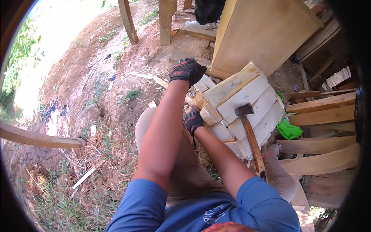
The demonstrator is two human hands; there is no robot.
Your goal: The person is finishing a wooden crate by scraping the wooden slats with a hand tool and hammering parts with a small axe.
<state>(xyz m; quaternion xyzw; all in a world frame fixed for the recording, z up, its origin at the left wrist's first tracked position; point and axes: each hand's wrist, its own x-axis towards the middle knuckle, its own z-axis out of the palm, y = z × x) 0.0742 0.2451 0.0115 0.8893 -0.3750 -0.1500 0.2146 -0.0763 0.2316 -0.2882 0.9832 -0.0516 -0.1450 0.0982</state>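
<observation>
Head cam, looking down at my own arms over bare dirt.

Left hand: black glove, reached out to the far left corner of the pallet. Fingers curled down over short board ends there, gripping or pressing, can't tell which from this angle.

Right hand: same kind of glove with red marks, closed around the end of a block at the pallet's near left edge. The block sits tilted, touching the pallet's slats.

The pallet is pale wood, several slats side by side, lying tilted and leaning against a big plywood panel behind it.

Hammer: lying loose on the slats, dark head near the pallet's middle, wooden handle running down toward its near edge and past it, close to my right knee. Neither hand touches it.

A green cloth sits just off the pallet's right edge, against stacked planks. More planks and curved pieces are piled on the right.

Two posts stand in the dirt beyond the left hand. Another person's shoes show at the top, beside the panel. A curved wood rail lies at the left over dry grass and scraps.
</observation>
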